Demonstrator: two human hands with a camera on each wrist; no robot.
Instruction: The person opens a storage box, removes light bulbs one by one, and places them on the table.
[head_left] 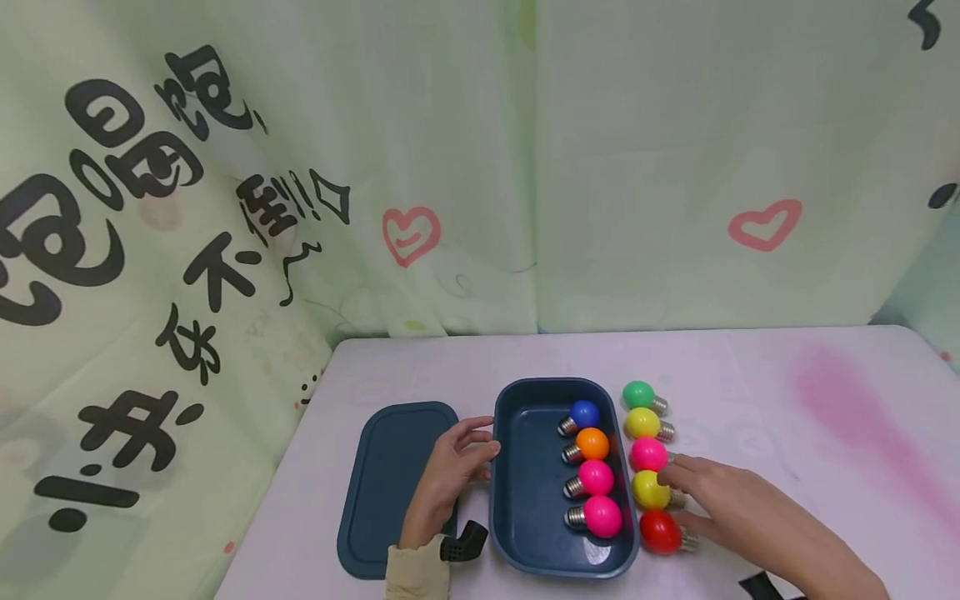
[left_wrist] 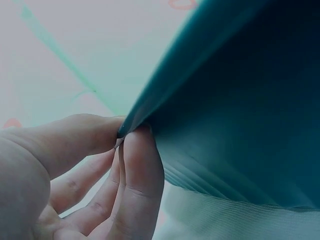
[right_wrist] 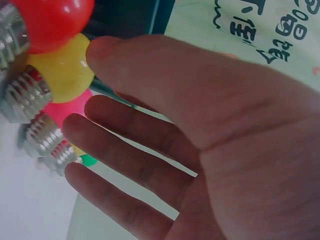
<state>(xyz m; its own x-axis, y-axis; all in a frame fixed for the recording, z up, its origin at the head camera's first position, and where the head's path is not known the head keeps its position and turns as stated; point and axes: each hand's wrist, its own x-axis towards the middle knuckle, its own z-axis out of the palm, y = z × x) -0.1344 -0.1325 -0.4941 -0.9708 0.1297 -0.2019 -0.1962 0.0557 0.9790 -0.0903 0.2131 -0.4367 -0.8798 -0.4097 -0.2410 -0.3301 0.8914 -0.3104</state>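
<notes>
My left hand pinches the left rim of a dark blue plastic box between thumb and fingers; the left wrist view shows the rim between them. Inside the box, along its right side, lie a blue light bulb, an orange one and two pink ones. Right of the box runs a column of bulbs: green, yellow, pink, another yellow and red. My right hand hovers over these with spread fingers, its thumb close to the lower yellow bulb.
A dark blue lid lies flat left of the box, partly behind my left hand. All this rests on a white table with a pink stain at the right. Printed curtains hang behind and at the left.
</notes>
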